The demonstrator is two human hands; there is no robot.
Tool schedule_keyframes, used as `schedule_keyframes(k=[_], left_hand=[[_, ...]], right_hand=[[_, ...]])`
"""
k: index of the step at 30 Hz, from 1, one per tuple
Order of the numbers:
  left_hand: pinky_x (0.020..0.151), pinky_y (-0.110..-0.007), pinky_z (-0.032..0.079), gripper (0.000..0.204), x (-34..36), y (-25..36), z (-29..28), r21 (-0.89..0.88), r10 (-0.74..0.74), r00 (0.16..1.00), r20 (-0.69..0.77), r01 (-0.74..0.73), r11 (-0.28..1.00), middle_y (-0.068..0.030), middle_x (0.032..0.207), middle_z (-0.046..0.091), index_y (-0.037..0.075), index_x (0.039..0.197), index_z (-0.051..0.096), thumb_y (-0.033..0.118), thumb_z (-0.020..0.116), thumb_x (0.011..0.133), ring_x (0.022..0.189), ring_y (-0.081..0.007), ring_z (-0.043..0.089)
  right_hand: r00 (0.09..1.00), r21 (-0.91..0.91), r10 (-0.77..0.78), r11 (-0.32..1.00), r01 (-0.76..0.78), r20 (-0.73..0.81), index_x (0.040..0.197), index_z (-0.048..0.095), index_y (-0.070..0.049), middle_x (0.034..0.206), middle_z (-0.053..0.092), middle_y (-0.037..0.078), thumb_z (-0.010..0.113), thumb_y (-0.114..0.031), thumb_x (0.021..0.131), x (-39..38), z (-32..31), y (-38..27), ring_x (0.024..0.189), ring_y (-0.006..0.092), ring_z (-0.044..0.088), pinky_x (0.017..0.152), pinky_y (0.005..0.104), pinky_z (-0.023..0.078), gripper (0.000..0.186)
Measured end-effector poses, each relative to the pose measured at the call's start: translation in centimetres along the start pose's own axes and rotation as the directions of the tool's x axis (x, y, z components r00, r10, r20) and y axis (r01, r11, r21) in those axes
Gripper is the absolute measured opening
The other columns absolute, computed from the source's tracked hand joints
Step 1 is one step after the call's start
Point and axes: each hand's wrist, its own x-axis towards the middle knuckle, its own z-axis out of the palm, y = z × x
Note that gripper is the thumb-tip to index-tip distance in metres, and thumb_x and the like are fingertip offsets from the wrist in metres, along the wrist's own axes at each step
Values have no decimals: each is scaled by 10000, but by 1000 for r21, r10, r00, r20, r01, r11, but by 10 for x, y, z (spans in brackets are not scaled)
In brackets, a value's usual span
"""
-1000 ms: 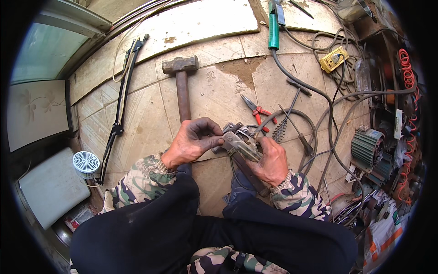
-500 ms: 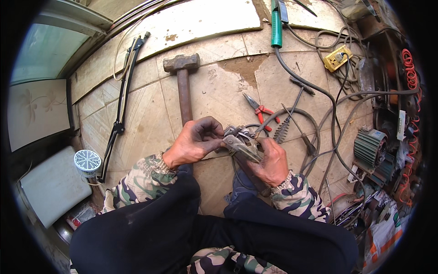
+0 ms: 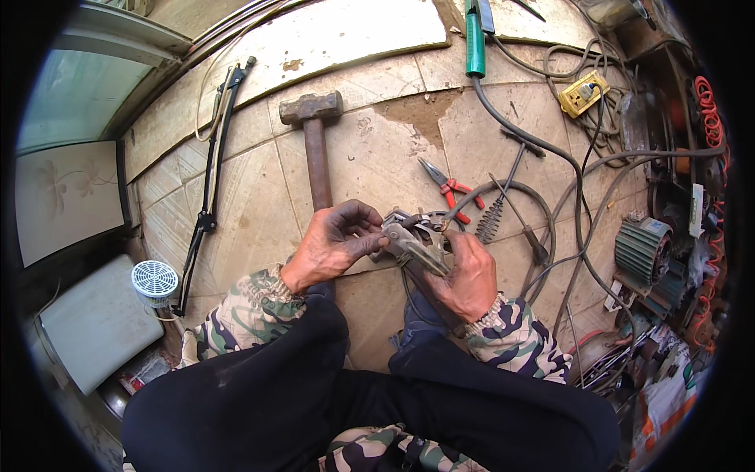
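In front of my knees, a grey metal part with hinged plates [image 3: 413,245] is held between my hands; its exact kind I cannot make out. My right hand [image 3: 466,282] is wrapped round its right end. At its left end, the curled fingers and thumb of my left hand [image 3: 334,245] pinch it, with the fingertips darkened by grime. A dark bar [image 3: 447,312] slants down beneath the part, near my right wrist. Just beyond my left hand lies a sledgehammer [image 3: 317,149]. Pliers with red handles [image 3: 450,189] rest on the floor past the metal part.
To the right lie a chipping hammer with a coiled handle [image 3: 491,219], a screwdriver [image 3: 536,248], a looped cable [image 3: 543,206] and a finned motor [image 3: 641,250]. A green electrode holder [image 3: 475,55] lies ahead. On the left are a folding black arm [image 3: 209,200] and a grey stool [image 3: 98,318].
The metal part has tilted slightly between my hands, and my left fingers have shifted a little at its end. Both hands stay in nearly the same place.
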Motion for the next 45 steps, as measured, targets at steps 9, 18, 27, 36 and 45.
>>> schedule_keyframes(k=[9,18,27,36,45], left_hand=[[699,-265,547,177,-2,9,2,82,23,996,88,-30,996,-84,847,729,-54,1035,731,99,720,947,784,-104,664],[720,-264,547,197,2,1,-8,106,38,984,175,-57,993,-74,841,720,-56,1077,714,105,697,965,775,-123,670],[746,-258,544,205,0,-5,-4,68,6,988,153,-17,998,-66,880,722,-56,1077,712,126,675,988,798,-103,653],[752,-267,545,228,-5,0,-5,33,-67,983,171,62,998,-78,912,727,-54,1091,708,150,638,1015,826,-125,676],[746,-297,539,214,-1,-1,-20,49,28,950,310,-46,998,-117,960,702,-63,1056,682,132,597,1028,850,-175,686]], right_hand=[[999,60,10,998,-8,-35,1164,628,56,1026,656,218,856,-196,659,-1,4,3,962,395,649,857,445,529,608],[1000,124,14,992,-11,-24,1104,649,68,958,672,229,850,-204,680,3,1,2,884,390,675,795,435,550,543],[1000,72,13,997,-14,15,1082,663,52,916,673,220,843,-236,724,4,1,3,801,386,691,703,433,565,493],[1000,22,27,999,-27,6,1016,688,29,855,679,179,855,-289,736,4,-5,-1,746,361,698,656,424,564,456],[1000,66,-15,998,15,4,1018,686,35,888,689,205,837,-125,685,5,-8,4,797,369,707,696,395,566,399]])
